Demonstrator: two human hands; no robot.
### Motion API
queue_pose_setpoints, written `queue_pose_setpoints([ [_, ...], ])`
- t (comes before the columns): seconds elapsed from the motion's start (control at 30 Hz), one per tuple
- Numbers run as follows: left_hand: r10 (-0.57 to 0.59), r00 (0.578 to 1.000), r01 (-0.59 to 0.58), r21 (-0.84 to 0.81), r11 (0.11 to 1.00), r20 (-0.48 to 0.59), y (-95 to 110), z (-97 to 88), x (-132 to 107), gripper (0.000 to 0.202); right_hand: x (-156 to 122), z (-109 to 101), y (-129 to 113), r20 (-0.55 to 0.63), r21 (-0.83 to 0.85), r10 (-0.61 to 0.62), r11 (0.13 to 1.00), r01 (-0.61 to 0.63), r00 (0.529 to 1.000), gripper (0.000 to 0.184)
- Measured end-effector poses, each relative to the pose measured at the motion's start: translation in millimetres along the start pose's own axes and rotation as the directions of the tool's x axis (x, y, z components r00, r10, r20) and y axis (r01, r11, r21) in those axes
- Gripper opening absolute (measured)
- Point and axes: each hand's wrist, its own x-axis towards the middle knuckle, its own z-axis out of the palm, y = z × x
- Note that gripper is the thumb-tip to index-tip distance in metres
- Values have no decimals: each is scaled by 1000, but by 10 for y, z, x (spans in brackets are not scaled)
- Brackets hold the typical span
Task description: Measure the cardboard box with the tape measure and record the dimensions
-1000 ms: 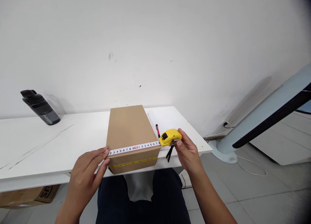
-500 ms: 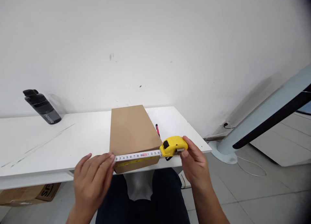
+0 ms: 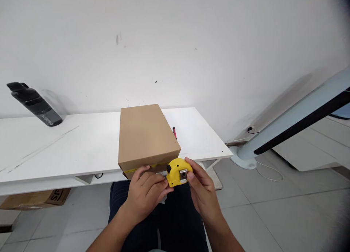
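Observation:
A yellow tape measure (image 3: 176, 169) with a metal clip is in my right hand (image 3: 203, 188), gripped at its right side between thumb and fingers. My left hand (image 3: 147, 192) has its fingers closed at the mouth of the case, on the left; the tape's end there is hidden by the fingertips. No length of blade shows. Just behind both hands, a brown cardboard box (image 3: 147, 135) rests on the white table (image 3: 95, 146), its front side bearing a yellow strip (image 3: 129, 170).
A black bottle (image 3: 35, 104) stands at the left near the wall. Right of the box lies a red and black pen-like object (image 3: 174, 133), partly hidden. Under the table is another carton (image 3: 38, 199). A pale blue column with a round base (image 3: 244, 159) stands on the floor at the right.
The tape blade, stretched along the box's front top edge before, has gone back into the case. My hands have come together and moved off the box toward me.

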Motion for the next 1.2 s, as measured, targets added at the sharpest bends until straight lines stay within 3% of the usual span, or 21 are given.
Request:
queue_pose_setpoints([
  [0.13,-14,1000,14,-8,1000,0,9,55,-71,14,-57,86,85,-79,62,100,994,-95,992,36],
  [0.53,-40,998,40,6,999,-38,50,12,-185,9,-134,95,170,-63,84,185,980,-180,981,41],
  [0.7,-104,995,104,22,994,-1,37,58,-217,29,-122,158,123,-96,163,210,968,-193,973,45],
  [0.83,-138,985,144,48,988,-104,-78,-40,-403,30,-84,131,152,-117,193,223,961,-198,968,56],
  [0.9,-211,956,233,90,968,-205,-184,-101,-552,28,-55,91,203,-114,197,261,952,-235,959,58],
  [0.97,-330,897,373,105,922,-293,-291,-120,-710,37,-23,57,257,-82,203,322,932,-301,943,59],
  [1.03,-466,835,499,45,866,-291,-372,-81,-851,53,11,44,300,-33,218,387,902,-371,921,60],
  [1.13,-576,777,567,-115,816,-254,-474,43,-983,68,69,69,333,26,243,448,864,-440,894,62],
  [1.2,-594,731,578,-160,801,-337,-590,103,-1000,66,113,100,334,33,246,451,861,-444,892,64],
])
